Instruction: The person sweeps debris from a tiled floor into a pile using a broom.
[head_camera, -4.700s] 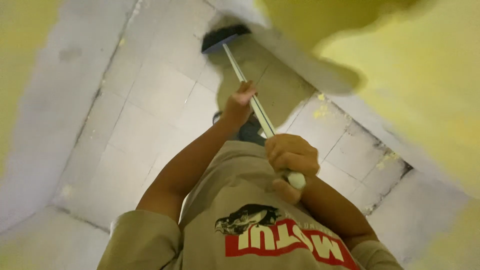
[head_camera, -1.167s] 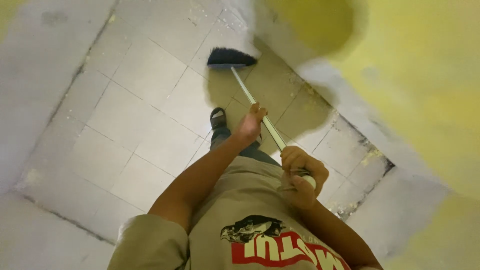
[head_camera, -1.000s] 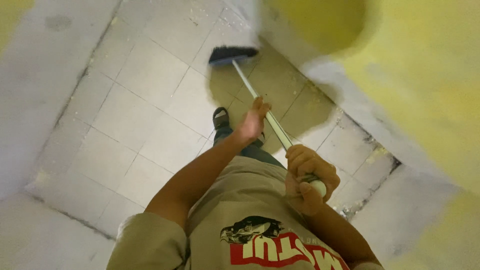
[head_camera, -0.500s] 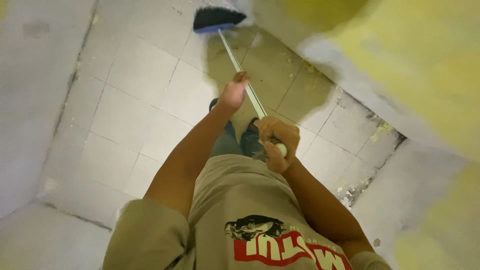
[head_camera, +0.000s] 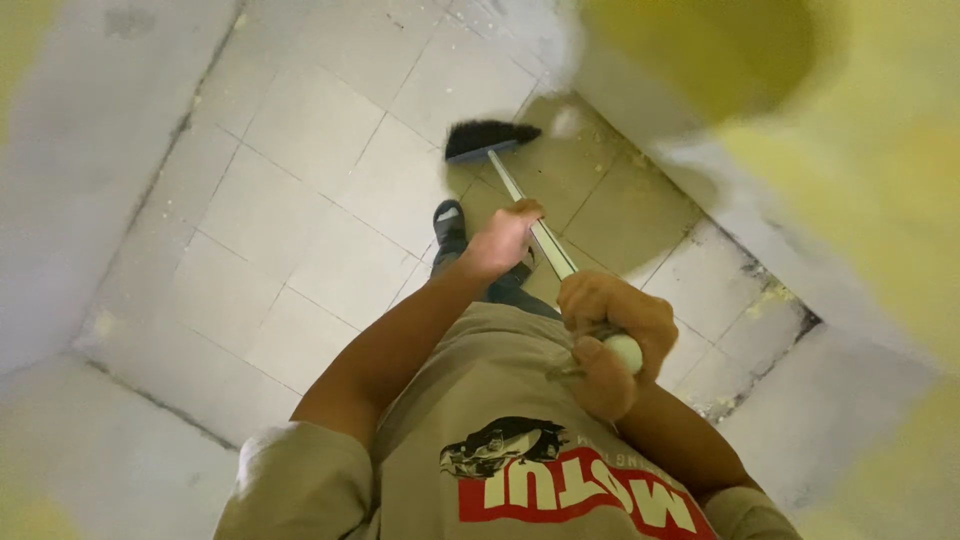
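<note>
Hands both grip my broom (head_camera: 540, 235): left hand (head_camera: 497, 240) mid-handle, right hand (head_camera: 605, 335) at its top, black bristles on the tiled floor (head_camera: 300, 200) beside a yellow wall (head_camera: 880, 170).

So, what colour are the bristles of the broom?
The bristles are black, on a pale broom handle; the head view shows them best.
</note>
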